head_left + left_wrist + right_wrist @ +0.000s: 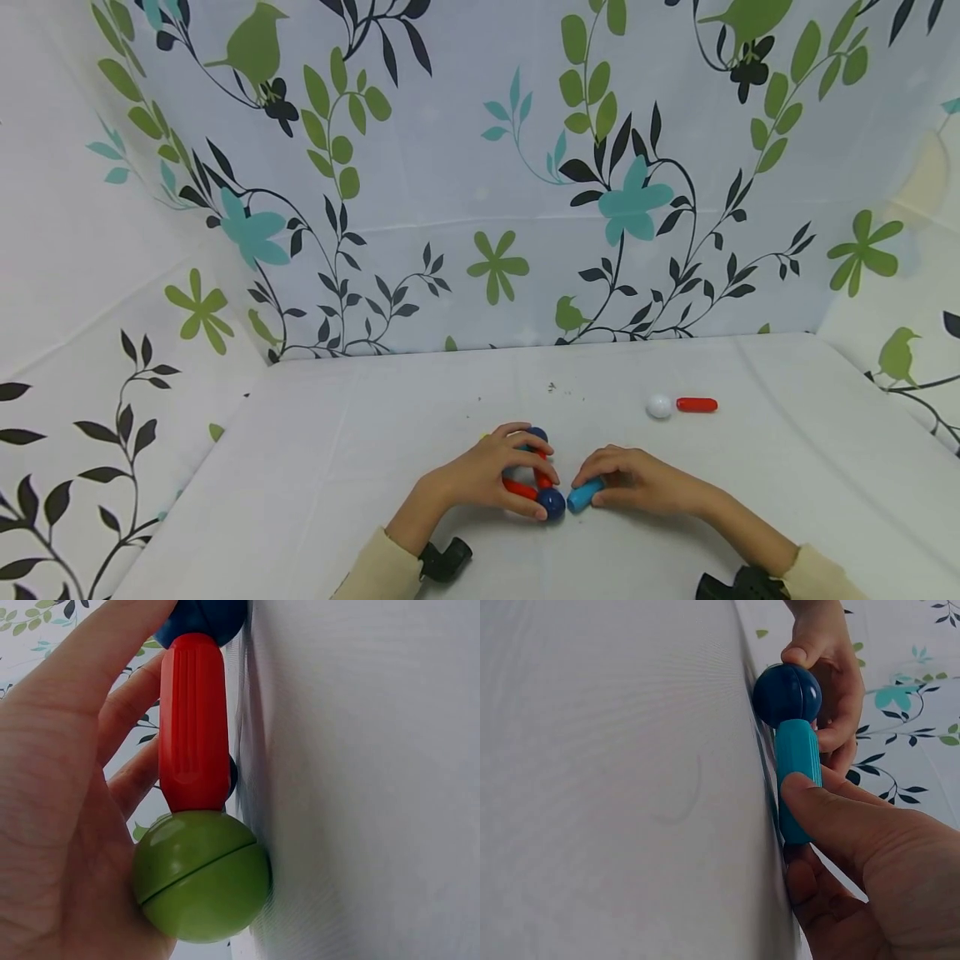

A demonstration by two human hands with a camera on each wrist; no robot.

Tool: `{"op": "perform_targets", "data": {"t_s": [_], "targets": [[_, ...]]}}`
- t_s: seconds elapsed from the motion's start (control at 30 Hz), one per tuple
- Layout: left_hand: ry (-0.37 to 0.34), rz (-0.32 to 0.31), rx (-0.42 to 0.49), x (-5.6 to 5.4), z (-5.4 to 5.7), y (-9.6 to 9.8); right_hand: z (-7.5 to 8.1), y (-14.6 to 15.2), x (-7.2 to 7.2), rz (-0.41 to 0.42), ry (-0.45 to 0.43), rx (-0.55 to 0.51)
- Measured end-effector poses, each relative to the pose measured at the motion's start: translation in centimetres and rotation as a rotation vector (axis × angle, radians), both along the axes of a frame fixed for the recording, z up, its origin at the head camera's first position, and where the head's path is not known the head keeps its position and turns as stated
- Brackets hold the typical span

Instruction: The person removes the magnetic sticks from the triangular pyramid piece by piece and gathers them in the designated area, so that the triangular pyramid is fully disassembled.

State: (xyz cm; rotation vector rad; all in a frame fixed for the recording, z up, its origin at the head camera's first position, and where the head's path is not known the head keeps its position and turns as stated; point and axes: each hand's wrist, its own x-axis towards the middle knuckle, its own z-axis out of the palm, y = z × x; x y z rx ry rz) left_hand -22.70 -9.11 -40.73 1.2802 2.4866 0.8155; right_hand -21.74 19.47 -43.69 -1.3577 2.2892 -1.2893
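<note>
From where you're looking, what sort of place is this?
Probably an indoor play corner or tabletop, though the wider room isn't shown. A white surface is backed by a leaf-patterned cloth, and the right hand holds a blue rod that looks like a toy building piece.

Left wrist view crops blue ball; dark specks too small to identify.

left hand: arched, gripping | right hand: pinching | spacing: near
</note>
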Motion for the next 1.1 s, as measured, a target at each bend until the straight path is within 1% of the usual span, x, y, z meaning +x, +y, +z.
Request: {"op": "perform_targets", "data": {"t_s": [0.2,0.5,0.77,0.93,1.1], "targets": [[-0.006,0.006,0.0,0.0,0.0,0.0,0.4,0.4,0.1,-0.016,-0.009,-0.011],[-0.015,0.016,-0.013,-0.2,-0.2,0.0,0.8,2.0,0.3,-0.107,-0.002,0.004],[-0.032,0.008,-0.008,-0.2,-0.5,0.0,0.9,4.2,0.6,-0.176,0.09,0.005],[-0.036,0.012,-0.003,-0.3,-0.5,-0.1,0.8,5.6,0.6,-0.232,0.108,0.008],[-0.035,0.002,0.005,-0.4,-0.5,-0.2,0.6,7.1,0.7,-0.295,0.132,-0.007]]}}
